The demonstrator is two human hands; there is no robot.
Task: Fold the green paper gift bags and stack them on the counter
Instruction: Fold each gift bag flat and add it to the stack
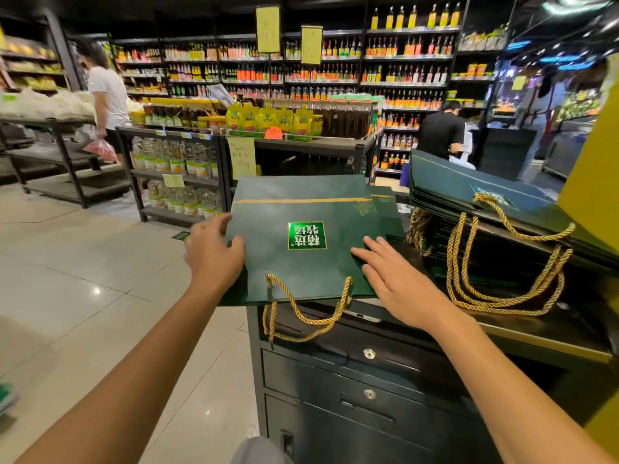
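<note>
A flattened dark green paper gift bag point(301, 209) with a gold stripe and a bright green label lies on the dark counter point(522, 333), its gold rope handles point(301, 316) hanging over the front edge. My left hand point(214, 252) grips the bag's left edge, thumb on top. My right hand point(392, 279) lies flat with straight fingers on the bag's right side. A second folded bag peeks out beneath it on the right. A stack of folded green bags point(475, 192) with gold handles sits at the right.
The counter has drawers with round locks point(368, 353) below. A yellow pillar point(589, 182) rises at far right. Shelving racks of bottles point(174, 169) stand ahead on the tiled floor. Two people stand among the aisles.
</note>
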